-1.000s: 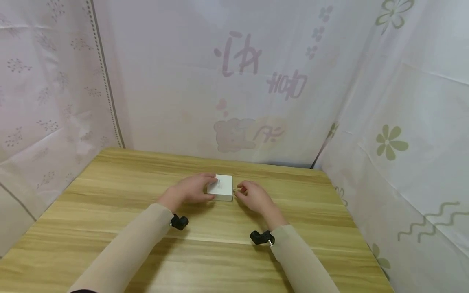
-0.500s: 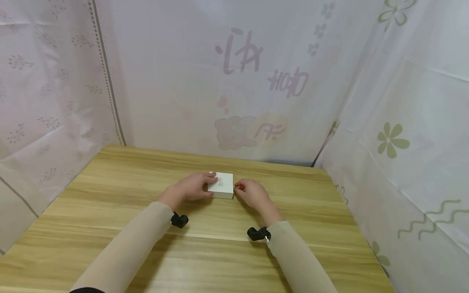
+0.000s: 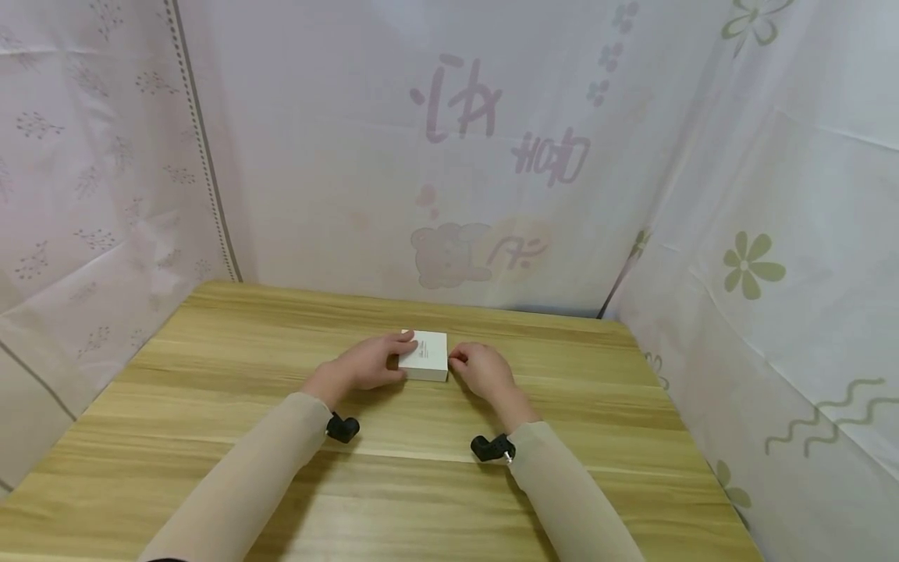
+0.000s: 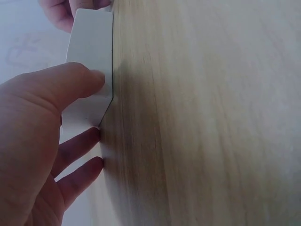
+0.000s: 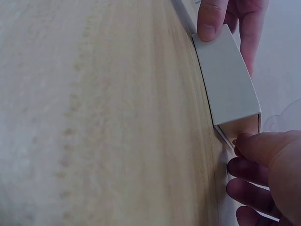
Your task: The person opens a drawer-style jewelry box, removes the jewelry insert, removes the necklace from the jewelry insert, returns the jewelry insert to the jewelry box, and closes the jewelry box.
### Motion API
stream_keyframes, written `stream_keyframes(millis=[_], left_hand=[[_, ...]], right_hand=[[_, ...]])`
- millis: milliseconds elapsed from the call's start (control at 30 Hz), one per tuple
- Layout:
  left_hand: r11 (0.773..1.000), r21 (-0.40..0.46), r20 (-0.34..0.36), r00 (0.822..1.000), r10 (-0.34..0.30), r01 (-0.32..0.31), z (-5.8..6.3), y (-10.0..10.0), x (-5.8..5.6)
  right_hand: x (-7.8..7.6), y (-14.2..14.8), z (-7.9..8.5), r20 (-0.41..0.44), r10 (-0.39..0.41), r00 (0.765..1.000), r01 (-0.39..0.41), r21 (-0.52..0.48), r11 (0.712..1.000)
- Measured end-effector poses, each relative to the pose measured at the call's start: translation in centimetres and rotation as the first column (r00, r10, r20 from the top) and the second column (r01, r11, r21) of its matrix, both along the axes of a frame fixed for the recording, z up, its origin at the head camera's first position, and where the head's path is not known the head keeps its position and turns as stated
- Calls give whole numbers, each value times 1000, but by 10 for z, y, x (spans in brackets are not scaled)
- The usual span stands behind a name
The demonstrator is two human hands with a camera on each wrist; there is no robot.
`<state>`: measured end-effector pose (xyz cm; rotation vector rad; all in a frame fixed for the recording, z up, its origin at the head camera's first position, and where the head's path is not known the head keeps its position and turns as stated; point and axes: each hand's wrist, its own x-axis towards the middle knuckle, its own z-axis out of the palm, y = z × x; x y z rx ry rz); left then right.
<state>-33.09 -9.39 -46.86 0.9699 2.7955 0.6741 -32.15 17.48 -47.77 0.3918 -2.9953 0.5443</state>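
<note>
A small flat white box [image 3: 430, 351] with fine print on its lid lies on the wooden table. My left hand [image 3: 367, 364] grips it from the left, thumb pressed on the near side [image 4: 91, 40] and fingers over the lid and left end. At the opposite end my right hand [image 3: 486, 371] has thumb and index finger together, pinching a small tab that the fingertips mostly hide. In the right wrist view, the box's right end [image 5: 242, 126] faces that thumb, and a thin edge sticks out along its bottom. The other right fingers are loosely bent.
The wood-grain table [image 3: 379, 492] reaches toward the person on all sides of the hands. Patterned white cloth [image 3: 337, 156] hangs behind it and along both sides. A black wrist camera [image 3: 342, 428] sits on the left wrist, another camera [image 3: 493, 448] on the right.
My right hand has come slightly left, closer to the box's right end, and its thumb and index finger have closed on the small tab. The left hand keeps its grip; the box stays put.
</note>
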Motion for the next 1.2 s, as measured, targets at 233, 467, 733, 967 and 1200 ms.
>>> stream_keyframes(millis=[233,467,733,967,1200], left_hand=[[1000,16,-15,1000,2,-1,0,0,1],[1000,4,-22,1000,15,-15,5,0,1],[1000,4,-21,1000,10,-10,4,1,1],[1000,13,-13,1000,11,-11,1,0,1],[1000,5,-11,1000,17,-17,1,0,1]], right_hand=[[1,-1,3,7,-8,1000,7,29,1000],[-3,-2,4,-2,-16,1000,16,43,999],[-3,-1,1,-7,-23,1000,23,49,999],[-3,1,-1,6,-32,999,31,56,998],[-1,2,-1,10,-39,999,39,51,998]])
